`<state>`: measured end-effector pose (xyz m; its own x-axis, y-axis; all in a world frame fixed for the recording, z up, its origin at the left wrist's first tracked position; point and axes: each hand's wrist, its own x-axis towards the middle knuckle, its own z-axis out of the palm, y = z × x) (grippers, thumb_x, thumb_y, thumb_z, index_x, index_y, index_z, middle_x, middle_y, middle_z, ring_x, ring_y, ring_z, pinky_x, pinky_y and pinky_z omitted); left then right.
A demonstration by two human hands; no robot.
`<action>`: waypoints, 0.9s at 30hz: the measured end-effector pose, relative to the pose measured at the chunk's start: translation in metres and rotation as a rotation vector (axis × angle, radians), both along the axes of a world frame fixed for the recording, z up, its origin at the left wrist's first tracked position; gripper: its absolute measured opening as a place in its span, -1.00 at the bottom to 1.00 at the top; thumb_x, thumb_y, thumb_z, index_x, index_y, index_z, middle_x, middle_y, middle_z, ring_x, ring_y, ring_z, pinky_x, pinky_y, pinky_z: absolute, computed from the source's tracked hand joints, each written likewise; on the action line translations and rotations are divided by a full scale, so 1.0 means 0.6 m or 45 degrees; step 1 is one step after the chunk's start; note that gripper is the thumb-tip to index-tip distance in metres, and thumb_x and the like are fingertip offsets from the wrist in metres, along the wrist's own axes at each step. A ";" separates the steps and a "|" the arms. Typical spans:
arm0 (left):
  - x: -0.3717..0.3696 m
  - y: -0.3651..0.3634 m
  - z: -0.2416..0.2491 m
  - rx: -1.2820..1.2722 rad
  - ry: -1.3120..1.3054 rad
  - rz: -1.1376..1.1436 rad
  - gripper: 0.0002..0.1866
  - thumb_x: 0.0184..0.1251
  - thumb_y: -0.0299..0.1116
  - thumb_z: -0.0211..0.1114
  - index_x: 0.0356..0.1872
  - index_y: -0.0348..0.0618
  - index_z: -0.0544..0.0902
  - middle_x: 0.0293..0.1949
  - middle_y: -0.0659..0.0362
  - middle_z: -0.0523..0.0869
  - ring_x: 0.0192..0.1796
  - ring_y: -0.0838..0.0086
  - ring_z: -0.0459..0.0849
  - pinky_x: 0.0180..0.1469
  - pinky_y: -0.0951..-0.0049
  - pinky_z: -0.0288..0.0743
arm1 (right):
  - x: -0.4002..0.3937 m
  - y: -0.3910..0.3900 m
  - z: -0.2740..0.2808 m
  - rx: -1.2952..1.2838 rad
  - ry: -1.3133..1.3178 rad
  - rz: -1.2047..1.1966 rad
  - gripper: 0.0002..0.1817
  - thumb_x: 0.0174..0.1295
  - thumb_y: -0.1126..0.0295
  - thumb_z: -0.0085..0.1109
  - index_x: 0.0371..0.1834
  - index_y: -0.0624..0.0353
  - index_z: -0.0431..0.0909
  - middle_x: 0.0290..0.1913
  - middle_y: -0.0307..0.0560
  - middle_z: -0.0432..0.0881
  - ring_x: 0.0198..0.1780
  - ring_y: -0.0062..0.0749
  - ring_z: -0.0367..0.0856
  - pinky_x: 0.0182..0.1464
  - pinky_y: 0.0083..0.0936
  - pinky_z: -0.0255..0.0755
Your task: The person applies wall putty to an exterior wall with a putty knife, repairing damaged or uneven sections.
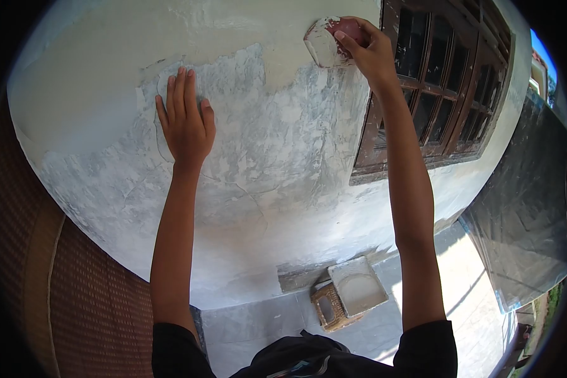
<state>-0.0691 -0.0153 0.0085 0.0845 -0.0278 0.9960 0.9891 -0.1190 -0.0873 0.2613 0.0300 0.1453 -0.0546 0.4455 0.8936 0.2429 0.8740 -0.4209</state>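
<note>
My left hand (pixel 188 120) lies flat against the wall (pixel 283 138), its fingers stretched upward over a grey, patchy area. Higher up and to the right, my right hand (pixel 373 53) grips a dark red putty scraper (pixel 349 33) between thumb and fingers. White putty (pixel 322 47) coats the scraper's left part, which is at the wall surface close to the window frame. Old paint peels along a ragged upper edge of the grey area, and thin cracks run below my left hand.
A brown wooden window (pixel 431 82) with glass panes is right of my right arm. Below, a square tray (pixel 358 286) with whitish material rests on a woven stand (pixel 324 309) on the tiled floor. Woven panels (pixel 94 296) are at left, a dark sheet (pixel 516 201) at right.
</note>
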 end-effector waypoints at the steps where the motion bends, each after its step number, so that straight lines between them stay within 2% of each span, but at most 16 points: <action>1: -0.001 0.000 0.000 0.001 -0.003 -0.001 -0.44 0.51 -0.26 -0.05 0.51 -0.06 0.28 0.52 0.13 0.30 0.59 0.19 0.18 0.58 -0.07 -0.11 | 0.012 -0.003 0.003 0.001 -0.002 0.002 -0.55 0.28 0.35 0.41 0.20 0.25 0.58 -0.04 -0.09 0.72 -0.11 -0.56 0.69 -0.04 -0.61 0.59; 3: 0.000 -0.001 0.000 -0.006 -0.011 0.012 -0.44 0.51 -0.26 -0.05 0.51 -0.06 0.28 0.52 0.13 0.30 0.59 0.19 0.18 0.58 -0.07 -0.11 | 0.031 -0.008 0.009 0.058 0.127 -0.063 -0.55 0.28 0.35 0.41 0.20 0.25 0.58 -0.05 -0.09 0.72 -0.11 -0.54 0.70 -0.04 -0.60 0.60; 4: 0.001 -0.002 0.000 -0.017 -0.013 0.018 -0.44 0.51 -0.26 -0.05 0.51 -0.06 0.28 0.52 0.13 0.30 0.59 0.19 0.18 0.58 -0.06 -0.11 | 0.034 -0.018 0.010 0.070 0.132 0.017 -0.56 0.27 0.35 0.41 0.19 0.25 0.59 -0.05 -0.08 0.72 -0.11 -0.52 0.70 -0.05 -0.61 0.60; 9: 0.000 -0.001 0.000 -0.006 -0.003 0.005 -0.44 0.51 -0.26 -0.05 0.51 -0.06 0.29 0.52 0.13 0.30 0.58 0.19 0.18 0.58 -0.07 -0.11 | 0.007 -0.008 0.008 0.029 0.009 0.064 -0.54 0.27 0.31 0.42 0.19 0.25 0.59 -0.06 -0.09 0.72 -0.10 -0.53 0.70 -0.02 -0.58 0.59; 11: 0.001 -0.001 0.000 0.000 0.002 -0.002 -0.44 0.51 -0.26 -0.05 0.50 -0.06 0.29 0.52 0.13 0.31 0.58 0.19 0.19 0.58 -0.07 -0.11 | 0.013 -0.003 0.015 0.204 -0.134 -0.139 -0.54 0.28 0.32 0.41 0.20 0.24 0.58 -0.05 -0.10 0.72 -0.10 -0.54 0.70 -0.03 -0.59 0.59; 13: 0.000 -0.001 0.001 0.006 0.001 -0.003 -0.44 0.51 -0.26 -0.05 0.50 -0.06 0.29 0.52 0.12 0.31 0.58 0.19 0.19 0.57 -0.07 -0.11 | 0.036 -0.008 0.023 0.126 -0.090 -0.202 -0.54 0.28 0.32 0.41 0.20 0.24 0.58 -0.05 -0.09 0.72 -0.09 -0.54 0.70 -0.03 -0.60 0.59; 15: -0.001 0.000 0.001 0.009 -0.003 0.002 -0.44 0.51 -0.26 -0.05 0.50 -0.06 0.29 0.52 0.12 0.31 0.58 0.19 0.19 0.57 -0.08 -0.10 | 0.053 -0.007 0.034 0.143 0.000 -0.008 -0.51 0.26 0.28 0.43 0.21 0.25 0.58 -0.04 -0.07 0.72 -0.09 -0.52 0.70 -0.02 -0.59 0.59; 17: -0.001 0.001 0.000 0.006 -0.005 0.003 -0.44 0.51 -0.26 -0.05 0.50 -0.06 0.29 0.52 0.12 0.32 0.58 0.19 0.19 0.57 -0.08 -0.10 | 0.041 -0.012 0.033 0.110 -0.009 0.010 -0.51 0.26 0.26 0.43 0.19 0.26 0.58 -0.03 -0.08 0.72 -0.10 -0.52 0.71 -0.03 -0.58 0.60; 19: 0.000 0.001 0.000 0.019 -0.001 -0.006 -0.45 0.52 -0.25 -0.06 0.50 -0.06 0.29 0.52 0.12 0.32 0.58 0.19 0.20 0.57 -0.08 -0.10 | 0.033 -0.009 0.027 0.201 -0.258 -0.156 -0.54 0.27 0.28 0.42 0.18 0.25 0.59 -0.03 -0.10 0.72 -0.10 -0.52 0.71 -0.05 -0.60 0.61; 20: 0.001 0.000 0.000 0.015 0.001 -0.010 -0.45 0.52 -0.25 -0.06 0.50 -0.06 0.29 0.52 0.12 0.32 0.58 0.19 0.20 0.57 -0.08 -0.10 | 0.038 0.000 0.028 0.229 -0.261 -0.194 -0.55 0.27 0.28 0.41 0.17 0.23 0.59 -0.03 -0.12 0.72 -0.10 -0.51 0.71 -0.06 -0.59 0.62; 23: -0.001 -0.001 0.001 0.012 -0.003 0.001 -0.45 0.52 -0.25 -0.07 0.50 -0.05 0.29 0.52 0.13 0.32 0.58 0.19 0.20 0.57 -0.08 -0.10 | 0.067 -0.001 0.036 0.101 -0.079 -0.138 -0.53 0.27 0.26 0.42 0.18 0.24 0.59 -0.04 -0.09 0.72 -0.10 -0.51 0.71 -0.07 -0.59 0.60; 24: -0.002 0.000 0.000 0.011 0.000 0.008 -0.45 0.52 -0.24 -0.07 0.50 -0.05 0.29 0.52 0.13 0.32 0.58 0.19 0.20 0.57 -0.08 -0.10 | 0.069 0.003 0.036 0.154 0.017 -0.081 -0.53 0.27 0.27 0.43 0.18 0.26 0.59 -0.05 -0.08 0.71 -0.12 -0.53 0.70 -0.12 -0.60 0.58; 27: 0.000 0.001 0.001 0.010 -0.008 0.010 -0.45 0.53 -0.24 -0.07 0.51 -0.05 0.29 0.52 0.13 0.31 0.58 0.19 0.20 0.57 -0.08 -0.09 | 0.048 -0.019 0.020 0.030 0.020 -0.014 -0.52 0.26 0.30 0.43 0.19 0.27 0.58 -0.06 -0.08 0.71 -0.13 -0.56 0.69 -0.12 -0.62 0.57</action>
<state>-0.0691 -0.0150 0.0094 0.0782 -0.0351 0.9963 0.9905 -0.1107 -0.0816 0.2903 0.0186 0.1575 -0.0356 0.4251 0.9044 0.2461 0.8809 -0.4043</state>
